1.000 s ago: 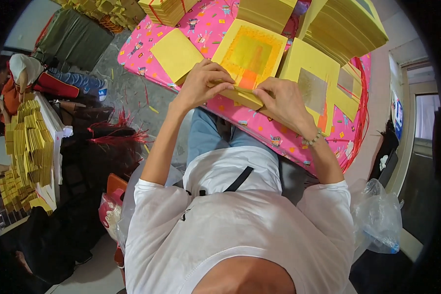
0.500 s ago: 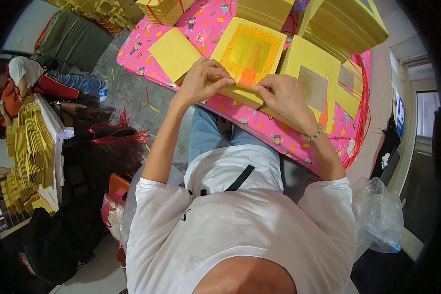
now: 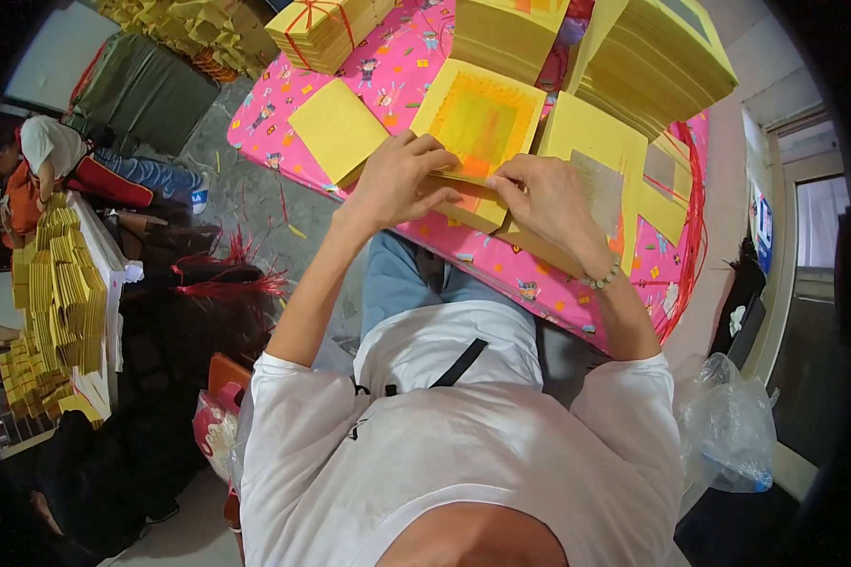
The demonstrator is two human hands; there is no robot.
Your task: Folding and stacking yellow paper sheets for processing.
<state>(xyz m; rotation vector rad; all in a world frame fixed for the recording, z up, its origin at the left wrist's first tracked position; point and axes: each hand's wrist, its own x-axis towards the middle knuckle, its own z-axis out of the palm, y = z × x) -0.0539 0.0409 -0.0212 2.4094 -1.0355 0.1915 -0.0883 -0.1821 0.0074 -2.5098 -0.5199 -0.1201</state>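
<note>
Left hand: the left hand [image 3: 402, 184] is at the left near edge of the work; thumb and forefinger stand apart, the other fingers curl.
Right hand: the right hand [image 3: 546, 200] pinches the raised near edge of the top sheet [image 3: 475, 170] between thumb and forefinger; 1 beaded bracelet [image 3: 603, 277] circles the wrist.
Work stack: the printed stack [image 3: 471, 210] lies directly in front of the person, between the 2 hands; its top sheet is yellow with an orange-bordered square, near edge lifted, orange showing beneath.
Adjacent, left: 1 plain yellow stack [image 3: 338, 130], near the left hand.
Adjacent, right: 1 yellow stack with a grey square [image 3: 596, 194], just beside the right hand.
Far side: 1 tall yellow stack [image 3: 501, 40] behind the work; 1 fanned stack [image 3: 657, 71] to its right; 1 red-tied bundle [image 3: 321, 36] to its left.
Surface: pink patterned cover [image 3: 298, 85] under the stacks; red strings [image 3: 695, 236] hang along its right side.
Surroundings: side table at left [image 3: 113, 283] bears folded yellow paper [image 3: 61, 302]; clear plastic bag [image 3: 728, 425] at right.
</note>
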